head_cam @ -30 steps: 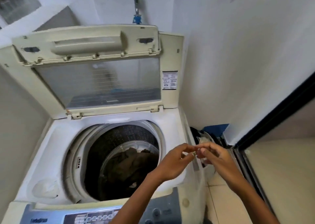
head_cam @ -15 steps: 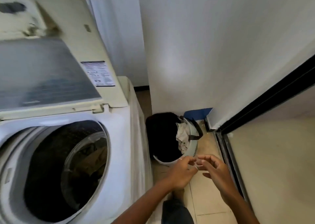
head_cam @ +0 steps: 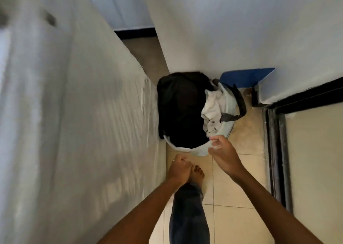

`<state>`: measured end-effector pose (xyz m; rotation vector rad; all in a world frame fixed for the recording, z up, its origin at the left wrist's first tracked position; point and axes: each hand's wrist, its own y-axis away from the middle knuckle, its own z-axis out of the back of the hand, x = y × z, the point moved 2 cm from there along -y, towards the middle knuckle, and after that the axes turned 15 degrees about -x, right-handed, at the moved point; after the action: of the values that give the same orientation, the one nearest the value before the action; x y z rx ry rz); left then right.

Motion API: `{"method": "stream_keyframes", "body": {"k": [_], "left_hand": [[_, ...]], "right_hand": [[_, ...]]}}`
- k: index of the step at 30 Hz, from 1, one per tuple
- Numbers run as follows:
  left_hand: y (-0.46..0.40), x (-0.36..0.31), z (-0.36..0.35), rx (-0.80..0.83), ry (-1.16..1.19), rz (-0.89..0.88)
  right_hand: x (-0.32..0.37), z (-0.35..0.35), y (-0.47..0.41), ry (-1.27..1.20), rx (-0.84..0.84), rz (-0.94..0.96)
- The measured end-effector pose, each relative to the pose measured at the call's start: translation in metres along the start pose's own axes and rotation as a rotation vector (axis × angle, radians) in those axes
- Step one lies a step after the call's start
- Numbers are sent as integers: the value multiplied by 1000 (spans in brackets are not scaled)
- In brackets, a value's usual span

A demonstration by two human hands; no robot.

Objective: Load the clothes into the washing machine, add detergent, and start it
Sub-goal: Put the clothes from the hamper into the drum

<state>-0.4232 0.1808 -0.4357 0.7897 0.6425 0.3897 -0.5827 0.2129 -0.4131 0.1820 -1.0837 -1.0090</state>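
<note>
The washer's (head_cam: 74, 114) white side wall fills the left, blurred; its tub is out of view. Right of it, over the tiled floor (head_cam: 232, 188), the left hand (head_cam: 179, 169) is stretched forward and down, back up, fingers curled loosely in; whether they hold anything I cannot tell. Just beyond its knuckles is a bare foot (head_cam: 197, 173) below a blue trouser leg (head_cam: 187, 216).

Further out, the basket (head_cam: 199, 150) sits on the floor between washer and wall. A black garment (head_cam: 181, 110) fills its left side and white clothes (head_cam: 213, 110) lie to the right, with a dark strap (head_cam: 232, 116) across its right rim.

The right hand (head_cam: 223, 153) reaches further than the left, over the basket's near rim, thumb and fingers bent with a narrow gap, nothing clearly gripped. Whether it touches the rim I cannot tell.

At far right runs a dark door frame (head_cam: 274, 151).
</note>
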Motion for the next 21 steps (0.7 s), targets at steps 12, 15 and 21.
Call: {"method": "stream_keyframes", "body": {"k": [12,15,21], "left_hand": [[-116,9,-33,-307,-16,-69],[-131,11,-41,-345,-6,-65],[-135,20,-47,-355,51,-37]], "right_hand": [[53,-105,-175,578,99,420],[61,-140,-204,694,161,477],[9,-167,-198,837,41,591]]}}
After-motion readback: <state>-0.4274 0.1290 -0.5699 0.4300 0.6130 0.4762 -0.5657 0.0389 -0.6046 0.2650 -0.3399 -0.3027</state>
